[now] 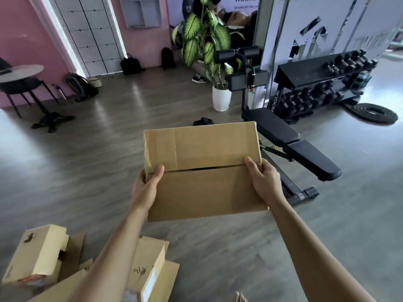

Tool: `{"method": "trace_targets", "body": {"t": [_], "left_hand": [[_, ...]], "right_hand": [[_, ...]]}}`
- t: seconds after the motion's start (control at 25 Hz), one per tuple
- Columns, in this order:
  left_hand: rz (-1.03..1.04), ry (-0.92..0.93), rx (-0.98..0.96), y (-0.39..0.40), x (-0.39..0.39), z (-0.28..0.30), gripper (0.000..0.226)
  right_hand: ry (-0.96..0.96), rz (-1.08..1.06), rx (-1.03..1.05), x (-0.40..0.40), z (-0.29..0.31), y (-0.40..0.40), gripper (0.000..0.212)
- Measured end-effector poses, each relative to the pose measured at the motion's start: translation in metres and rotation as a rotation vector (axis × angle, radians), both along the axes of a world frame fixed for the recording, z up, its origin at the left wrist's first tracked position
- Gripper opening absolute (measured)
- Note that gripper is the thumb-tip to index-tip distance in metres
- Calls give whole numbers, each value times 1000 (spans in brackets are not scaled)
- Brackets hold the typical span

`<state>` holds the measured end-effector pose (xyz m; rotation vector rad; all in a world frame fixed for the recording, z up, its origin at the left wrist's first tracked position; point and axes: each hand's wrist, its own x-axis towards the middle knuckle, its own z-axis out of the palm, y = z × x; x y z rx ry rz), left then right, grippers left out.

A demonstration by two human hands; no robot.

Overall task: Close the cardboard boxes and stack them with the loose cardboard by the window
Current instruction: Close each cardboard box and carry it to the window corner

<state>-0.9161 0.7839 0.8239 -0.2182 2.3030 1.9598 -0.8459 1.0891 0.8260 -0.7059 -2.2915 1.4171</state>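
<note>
A person holds a cardboard box [205, 173] out in front at arm's length, above the grey wooden floor [91, 162]. The left hand [145, 186] grips the box's left edge, thumb lying on the top near the seam, the other fingers hidden beneath. The right hand [262, 180] grips the right edge the same way, thumb on top and fingers curled under the side. The two top flaps are folded down and nearly meet, with a thin dark gap showing along the seam between them. Strips of tape run across the far flap.

On the floor at the lower left, below the left forearm, lies a pile of smaller boxes [41, 256] and loose flat cardboard [161, 277], some overlapping.

Beyond the held box stands a black weight bench [292, 147], a rack of dumbbells [322, 83], and a potted plant [209, 44] in a white pot. A round table [21, 71] stands by the pink wall at the left.
</note>
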Motion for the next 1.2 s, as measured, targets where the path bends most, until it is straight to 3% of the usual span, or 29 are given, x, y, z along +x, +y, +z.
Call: {"method": "trace_targets", "body": {"t": [0.28,0.52,0.72,0.96,1.2], "left_hand": [[194,36,-3,21,-143,4,82],[447,9,-8,-16,-245,-2,40],[594,20,29,-66,-358,-14,38],[594,-9,-9,-106,-508,-13,43],[645,-51,-30,-160,-625,-29,72]], "right_hand": [[14,196,-18,-202,1,27,37],[-10,457,9,-377,6,-12,46],[-9,580,14,-522,-11,-75,57],[-59,582,8,-675,-10,-122,70],[-84,646,45,-818,-22,-181,69]]}}
